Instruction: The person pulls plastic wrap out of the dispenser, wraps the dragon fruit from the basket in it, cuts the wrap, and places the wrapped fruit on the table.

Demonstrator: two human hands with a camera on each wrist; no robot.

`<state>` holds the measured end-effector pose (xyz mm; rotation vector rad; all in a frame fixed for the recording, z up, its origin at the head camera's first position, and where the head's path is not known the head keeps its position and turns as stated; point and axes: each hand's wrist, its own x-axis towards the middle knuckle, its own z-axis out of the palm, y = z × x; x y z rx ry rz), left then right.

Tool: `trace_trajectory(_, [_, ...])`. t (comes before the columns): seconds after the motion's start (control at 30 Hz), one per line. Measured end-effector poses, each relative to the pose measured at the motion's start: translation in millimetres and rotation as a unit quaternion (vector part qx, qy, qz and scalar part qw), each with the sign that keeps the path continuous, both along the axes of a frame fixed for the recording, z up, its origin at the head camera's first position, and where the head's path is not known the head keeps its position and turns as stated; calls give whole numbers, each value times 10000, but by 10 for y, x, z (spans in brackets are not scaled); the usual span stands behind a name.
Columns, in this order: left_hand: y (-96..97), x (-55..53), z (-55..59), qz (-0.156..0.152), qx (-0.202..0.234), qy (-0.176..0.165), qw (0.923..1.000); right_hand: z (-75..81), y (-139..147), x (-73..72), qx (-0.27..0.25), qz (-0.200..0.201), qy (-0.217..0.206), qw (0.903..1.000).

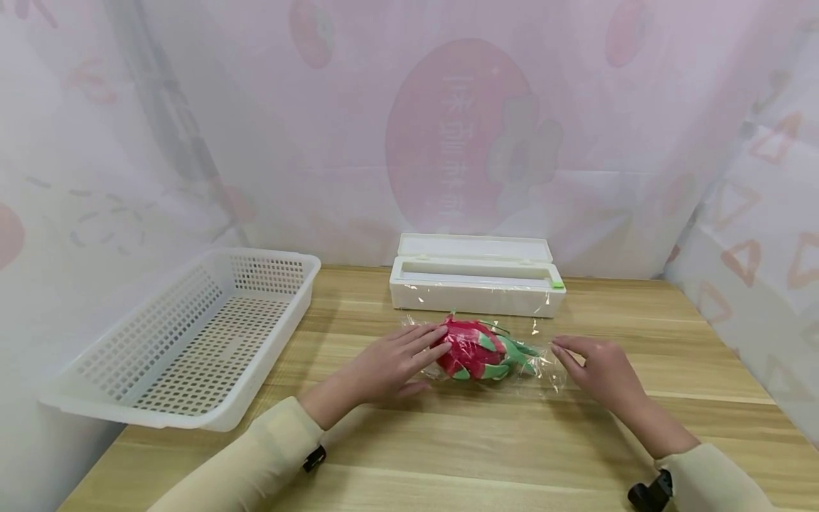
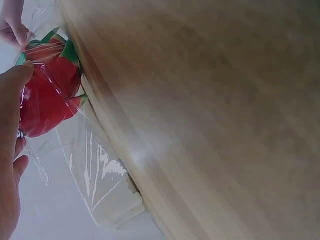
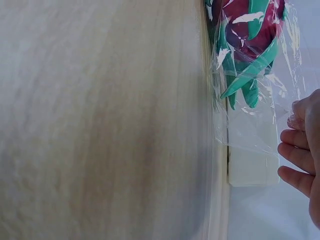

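Note:
A red dragon fruit (image 1: 476,352) with green scales lies on the table under clear plastic wrap (image 1: 549,371). My left hand (image 1: 398,363) rests against the fruit's left end, its fingers stretched out over the wrap. At the leafy end, my right hand (image 1: 601,371) pinches the edge of the wrap between thumb and forefinger, slightly apart from the fruit. The right wrist view shows the film (image 3: 250,132) drawn out from the green tips to those fingers. In the left wrist view the fruit (image 2: 50,95) is partly hidden by the left hand.
Behind the fruit stands a white box (image 1: 473,297) with its lid raised and a green tab at its right end. A white perforated plastic basket (image 1: 271,359) is on the left. Printed curtains (image 1: 307,142) enclose the wooden table (image 1: 448,455).

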<state>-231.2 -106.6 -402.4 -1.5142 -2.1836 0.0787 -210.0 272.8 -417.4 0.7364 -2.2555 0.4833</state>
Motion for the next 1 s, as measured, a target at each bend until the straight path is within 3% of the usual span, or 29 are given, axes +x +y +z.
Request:
trace_trajectory(0.47, [17, -13, 7, -169, 198, -263, 9993, 123, 134, 127, 27, -179, -627, 9979])
trace_trajectory(0.73, [22, -7, 20, -93, 178, -413, 9989, 223, 240, 209, 121, -11, -476, 9988])
trace_trajectory(0.87, [27, 1, 29, -78, 171, -374, 9991, 273, 270, 243, 119, 104, -118, 9998])
trace_trajectory(1.0, [29, 14, 39, -79, 162, -326, 9993, 313, 171, 276, 29, 489, 895, 9948])
